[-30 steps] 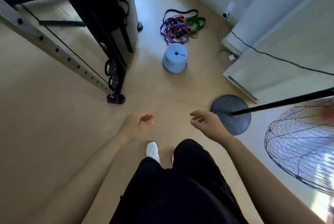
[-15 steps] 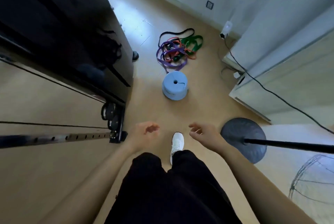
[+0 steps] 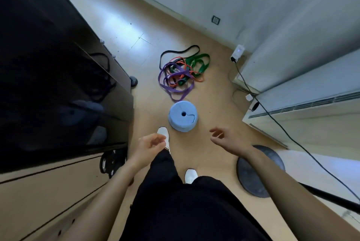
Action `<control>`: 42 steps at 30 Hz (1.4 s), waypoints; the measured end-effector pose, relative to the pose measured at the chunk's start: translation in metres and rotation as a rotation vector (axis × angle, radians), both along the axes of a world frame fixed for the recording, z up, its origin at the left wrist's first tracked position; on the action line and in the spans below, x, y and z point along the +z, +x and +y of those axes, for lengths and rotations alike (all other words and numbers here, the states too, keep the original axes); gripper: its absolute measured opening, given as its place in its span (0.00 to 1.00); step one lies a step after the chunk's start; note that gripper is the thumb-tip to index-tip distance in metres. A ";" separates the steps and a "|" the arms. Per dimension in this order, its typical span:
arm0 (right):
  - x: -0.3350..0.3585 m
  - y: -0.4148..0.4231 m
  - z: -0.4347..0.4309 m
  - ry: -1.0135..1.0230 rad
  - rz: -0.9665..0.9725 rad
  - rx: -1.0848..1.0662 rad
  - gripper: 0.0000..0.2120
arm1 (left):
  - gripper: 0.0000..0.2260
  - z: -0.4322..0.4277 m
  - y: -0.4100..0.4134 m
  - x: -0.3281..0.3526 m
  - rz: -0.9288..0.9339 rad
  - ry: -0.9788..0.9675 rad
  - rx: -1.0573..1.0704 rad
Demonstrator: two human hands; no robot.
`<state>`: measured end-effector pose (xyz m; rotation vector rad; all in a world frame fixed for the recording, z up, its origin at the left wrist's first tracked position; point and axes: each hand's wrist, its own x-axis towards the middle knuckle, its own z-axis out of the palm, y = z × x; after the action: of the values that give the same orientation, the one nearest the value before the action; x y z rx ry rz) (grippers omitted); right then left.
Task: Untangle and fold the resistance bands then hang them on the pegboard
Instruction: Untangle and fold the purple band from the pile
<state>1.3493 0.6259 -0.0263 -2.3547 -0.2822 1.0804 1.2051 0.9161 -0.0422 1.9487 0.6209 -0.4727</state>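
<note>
Looking down through the head view, the person's left hand (image 3: 150,144) hangs empty, fingers loosely curled and gripping nothing; the right hand (image 3: 224,138) is likewise empty, fingers relaxed and slightly spread.

The resistance bands (image 3: 181,71) lie in one tangled heap on the floor, well ahead of both hands and roughly midway between them; neither hand touches them. Within the heap the purple band (image 3: 176,88) loops nearest the hands; the green band (image 3: 202,63) lies on the right-hand side; the black band (image 3: 179,51) arcs along the far edge; the orange band (image 3: 194,75) threads through the middle. Which strand passes over which cannot be told.

A blue cylinder (image 3: 183,117) stands on the floor between the hands and the heap, just beside a white shoe (image 3: 163,132) set forward under the left hand. A dark round base (image 3: 259,170) sits below and right of the right hand; a black cable (image 3: 272,116) crosses the floor further right. No pegboard is in view.

Judgement: the task is at its start, with nothing untangled.

Risks:
- The forward foot could strike the blue cylinder, since it stands in the direct line to the heap.
- Lifting one strand alone would likely drag the whole heap and tighten the tangle.
- A stretched band let go suddenly could snap back.
- Stepping rightward risks catching the cable.
</note>
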 end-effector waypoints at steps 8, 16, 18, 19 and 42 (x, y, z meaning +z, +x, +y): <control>0.021 0.107 0.058 -0.019 -0.017 -0.138 0.14 | 0.08 0.082 0.156 -0.005 -0.006 -0.024 -0.294; 0.008 0.230 0.076 0.073 0.017 -0.222 0.12 | 0.10 0.096 0.318 -0.008 -0.022 -0.035 -0.399; -0.008 0.270 0.079 0.082 0.034 -0.183 0.13 | 0.10 0.091 0.353 -0.019 -0.003 -0.041 -0.373; -0.017 0.292 0.081 0.082 0.047 -0.158 0.11 | 0.11 0.088 0.369 -0.025 0.010 -0.043 -0.353; -0.480 0.612 0.228 -0.062 0.130 0.032 0.11 | 0.13 0.179 0.639 -0.470 0.236 -0.064 -0.216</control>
<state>1.9609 0.8535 -0.5063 -2.3285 -0.2426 1.2680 1.8439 1.0955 -0.5120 1.9230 0.5373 -0.8565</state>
